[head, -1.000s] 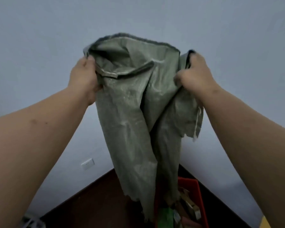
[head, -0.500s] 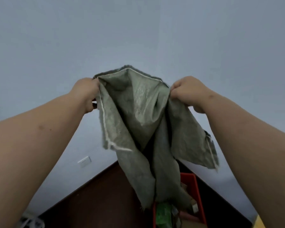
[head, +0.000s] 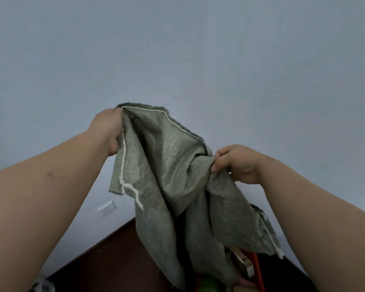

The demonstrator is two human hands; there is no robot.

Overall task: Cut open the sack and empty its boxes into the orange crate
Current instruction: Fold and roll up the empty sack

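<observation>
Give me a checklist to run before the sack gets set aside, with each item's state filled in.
1. Both hands grip the sack: ok. The left hand holds the top hem of the grey-green woven plastic sack; the right hand pinches a bunched fold.
2. Sack hangs limp, no bulges: ok.
3. Nothing caught inside the folds: cannot tell; the inside is hidden.
4. Sack's lower end over the orange plastic crate: ok; the cloth hangs in front of it.
5. Boxes in the crate: ok in part; one cardboard box shows, the rest is covered.
6. Nothing spilled on the dark brown floor: cannot tell; only part is visible.
</observation>
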